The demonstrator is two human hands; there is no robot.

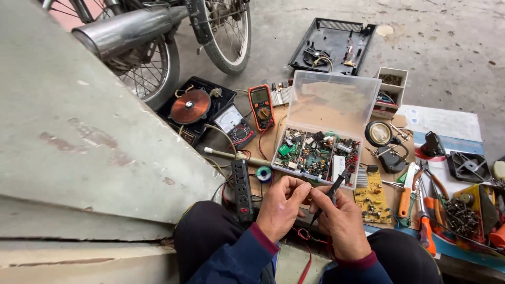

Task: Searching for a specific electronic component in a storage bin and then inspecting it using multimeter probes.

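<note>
My left hand (281, 206) and my right hand (341, 221) meet in front of me, fingertips pinched together on something small that I cannot make out. My right hand also holds a black test probe (333, 190) that points up toward an open clear parts box (329, 108) full of small electronic components. A red lead (305, 236) runs down between my wrists. An orange digital multimeter (261, 107) lies behind the box to the left. A yellow circuit board (372, 197) lies just right of my hands.
A black power strip (242, 190), a solder spool (264, 174), a soldering iron (236, 155), an analogue meter (234, 125) and a copper coil (190, 106) lie at left. Pliers and cutters (423, 202), a magnifier stand (380, 135) and a fan (467, 166) lie at right. A motorbike wheel (226, 37) stands behind.
</note>
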